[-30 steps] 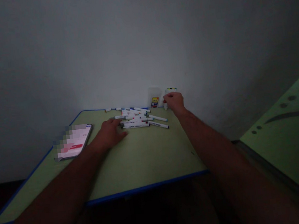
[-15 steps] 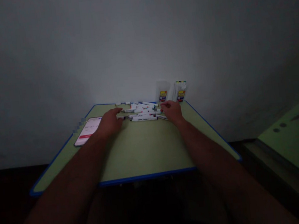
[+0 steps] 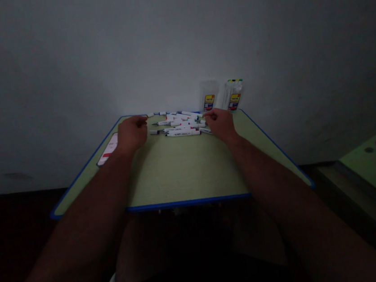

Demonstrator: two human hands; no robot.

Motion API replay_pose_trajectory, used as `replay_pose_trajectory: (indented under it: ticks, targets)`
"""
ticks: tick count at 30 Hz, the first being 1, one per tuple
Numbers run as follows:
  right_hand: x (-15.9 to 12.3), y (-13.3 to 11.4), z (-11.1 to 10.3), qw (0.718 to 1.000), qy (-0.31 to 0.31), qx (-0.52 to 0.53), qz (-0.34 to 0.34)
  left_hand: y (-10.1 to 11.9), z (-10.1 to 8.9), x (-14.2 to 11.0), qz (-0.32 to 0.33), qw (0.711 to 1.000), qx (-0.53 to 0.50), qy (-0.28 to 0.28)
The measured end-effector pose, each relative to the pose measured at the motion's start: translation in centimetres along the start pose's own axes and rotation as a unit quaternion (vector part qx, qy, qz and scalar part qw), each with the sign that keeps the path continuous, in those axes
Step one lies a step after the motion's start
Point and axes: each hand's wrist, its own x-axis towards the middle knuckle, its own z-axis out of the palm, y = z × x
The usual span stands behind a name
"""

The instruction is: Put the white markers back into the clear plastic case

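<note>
Several white markers (image 3: 183,133) with coloured ends lie in a loose pile across the far part of the table. At the pile's left side is my left hand (image 3: 132,133), its fingers curled, their tips close to the end of a marker (image 3: 150,115) in the back row. Whether they touch it I cannot tell. My right hand (image 3: 220,123) rests at the pile's right end, thumb and forefinger drawn together beside the marker ends. Anything small between those fingers is too dark to make out.
Against the wall stand a clear plastic case (image 3: 208,95) with a yellow label and a second case (image 3: 234,95) holding markers. A phone (image 3: 108,149) with a lit screen lies left, partly behind my left forearm. Blue edging (image 3: 188,202) rims the pale table.
The view has tipped downward, so the table sits higher in it. My left hand has shifted toward the back row, its fingers more curled. My right hand stays by the pile's right end.
</note>
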Motion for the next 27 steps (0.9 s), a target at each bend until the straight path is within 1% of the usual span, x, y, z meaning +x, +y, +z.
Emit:
replay_pose_trajectory:
  ticks: [4, 8, 10, 14, 16, 23, 25, 27]
  targets:
    - [-0.2, 0.1, 0.4, 1.000, -0.005, -0.007, -0.008, 0.1, 0.1, 0.0, -0.021, 1.000, -0.005, 0.003]
    - [-0.4, 0.2, 0.6, 1.000, -0.008, -0.005, -0.015, 0.1, 0.2, -0.1, -0.012, 1.000, -0.022, 0.004]
    - [-0.5, 0.0, 0.5, 1.000, -0.013, -0.010, -0.018, 0.2, 0.2, -0.1, -0.014, 0.999, -0.031, -0.004]
    - [-0.6, -0.3, 0.4, 0.999, -0.018, -0.020, -0.018, 0.1, 0.4, -0.2, -0.036, 0.998, -0.043, -0.033]
    - [-0.6, -0.2, 0.4, 0.999, -0.019, -0.017, -0.020, 0.0, 0.5, -0.1, -0.040, 0.998, -0.043, -0.037]
    - [-0.9, -0.3, 1.0, 0.999, -0.038, -0.028, -0.024, 0.1, 0.5, -0.1, -0.022, 0.999, 0.006, -0.026]
    - [-1.1, -0.6, 1.2, 0.997, -0.049, -0.052, -0.042, 0.2, 0.5, -0.2, -0.010, 1.000, 0.011, -0.023]
    - [-1.3, -1.0, 1.4, 0.991, -0.070, -0.089, -0.075, 0.1, 0.6, -0.2, 0.001, 1.000, 0.012, -0.022]
